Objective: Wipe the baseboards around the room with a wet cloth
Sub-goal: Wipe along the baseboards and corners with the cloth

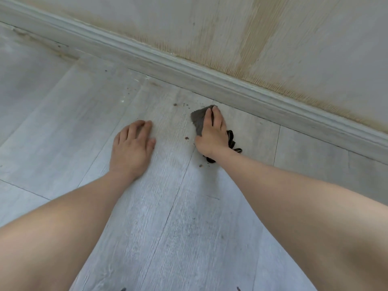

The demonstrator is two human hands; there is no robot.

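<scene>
A pale grey moulded baseboard (210, 80) runs diagonally from the upper left to the right edge, where the wall meets the floor. My right hand (212, 133) presses a dark grey cloth (198, 119) flat on the floor, just short of the baseboard; its fingers lie fairly straight over the cloth. A dark striped end of the cloth (232, 141) sticks out behind the hand. My left hand (133, 143) rests flat on the floor to the left, fingers spread, holding nothing.
Light grey wood-look floor planks (168, 206) fill the view. Small crumbs of dirt (179, 105) lie near the cloth, and brownish grime (42, 45) lines the floor at the baseboard on the left. The wall (273, 38) shows yellowish streaks.
</scene>
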